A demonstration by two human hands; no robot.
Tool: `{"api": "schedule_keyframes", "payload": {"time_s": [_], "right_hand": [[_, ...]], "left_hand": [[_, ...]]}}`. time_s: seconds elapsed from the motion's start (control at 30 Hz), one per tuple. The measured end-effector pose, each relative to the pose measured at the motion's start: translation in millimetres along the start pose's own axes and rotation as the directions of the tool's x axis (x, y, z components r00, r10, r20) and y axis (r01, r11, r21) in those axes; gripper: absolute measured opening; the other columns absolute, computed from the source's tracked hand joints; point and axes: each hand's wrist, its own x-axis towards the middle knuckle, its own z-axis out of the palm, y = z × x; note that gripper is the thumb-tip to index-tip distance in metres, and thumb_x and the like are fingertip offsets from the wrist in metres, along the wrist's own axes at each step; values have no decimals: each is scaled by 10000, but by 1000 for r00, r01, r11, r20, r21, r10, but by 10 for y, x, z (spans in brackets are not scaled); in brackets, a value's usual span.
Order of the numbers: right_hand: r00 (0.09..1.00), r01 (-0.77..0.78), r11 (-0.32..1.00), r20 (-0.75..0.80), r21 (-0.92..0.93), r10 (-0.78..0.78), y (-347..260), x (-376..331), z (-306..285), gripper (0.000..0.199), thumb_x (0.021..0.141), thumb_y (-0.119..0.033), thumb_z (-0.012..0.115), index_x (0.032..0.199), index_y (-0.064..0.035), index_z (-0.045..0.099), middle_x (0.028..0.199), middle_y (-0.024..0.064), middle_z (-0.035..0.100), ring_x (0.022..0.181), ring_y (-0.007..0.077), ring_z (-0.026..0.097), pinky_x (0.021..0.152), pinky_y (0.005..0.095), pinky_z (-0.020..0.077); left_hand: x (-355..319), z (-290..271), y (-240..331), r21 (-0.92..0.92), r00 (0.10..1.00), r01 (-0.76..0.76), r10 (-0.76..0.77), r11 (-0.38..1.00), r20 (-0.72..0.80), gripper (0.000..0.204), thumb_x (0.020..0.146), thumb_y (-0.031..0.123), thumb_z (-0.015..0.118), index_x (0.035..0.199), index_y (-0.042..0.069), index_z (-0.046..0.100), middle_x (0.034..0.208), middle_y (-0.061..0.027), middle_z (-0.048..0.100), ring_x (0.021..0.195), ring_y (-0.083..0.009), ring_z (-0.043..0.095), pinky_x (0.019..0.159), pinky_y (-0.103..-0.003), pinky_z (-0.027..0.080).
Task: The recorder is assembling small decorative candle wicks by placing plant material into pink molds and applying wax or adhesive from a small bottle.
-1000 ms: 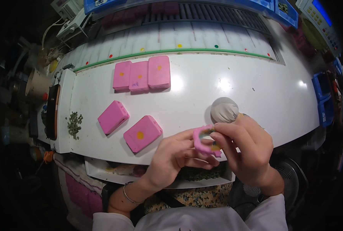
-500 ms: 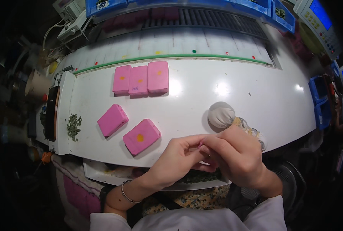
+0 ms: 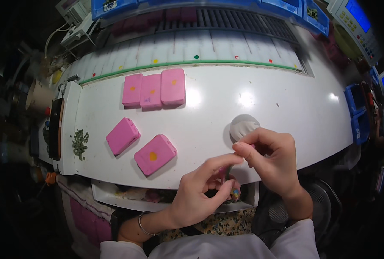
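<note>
My left hand (image 3: pixel 205 190) is closed in a loose curl over the table's near edge. It holds a small pink piece (image 3: pixel 223 172) with a strip of green beside it; blue and yellow spots show by the thumb. Just right of it, my right hand (image 3: pixel 271 162) is raised with thumb and forefinger nearly together. A speck of pink shows behind those fingers, too hidden to name. Beyond the right hand sits a round whitish cloth-like bundle (image 3: pixel 243 126), partly covered by it. Two pink blocks lie to the left, a nearer one (image 3: pixel 155 154) with a yellow dot and a farther one (image 3: pixel 123 136).
Three pink blocks (image 3: pixel 151 90) stand side by side farther back. Small green pieces (image 3: pixel 80 143) lie in a heap at left. Behind the table runs a pale belt (image 3: pixel 179 45) with coloured dots; blue bins (image 3: pixel 239 5) stand beyond. An open drawer (image 3: pixel 108 194) sits below the near edge.
My hands have moved apart: the right lifted away up and to the right, the left turned to show the pink piece. The belt's coloured dots have shifted left.
</note>
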Motion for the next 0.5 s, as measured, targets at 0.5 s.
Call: {"api": "schedule_keyframes", "payload": {"time_s": [0.5], "right_hand": [[863, 447, 802, -44, -396, -503, 67, -92, 276, 133, 697, 7, 688, 805, -16, 613, 622, 62, 502, 522, 201, 501, 441, 312, 393]], "left_hand": [[59, -110, -48, -531, 879, 425, -473, 733, 52, 229, 908, 9, 480, 1116, -68, 534, 952, -96, 611, 834, -151, 623, 728, -271, 555]]}}
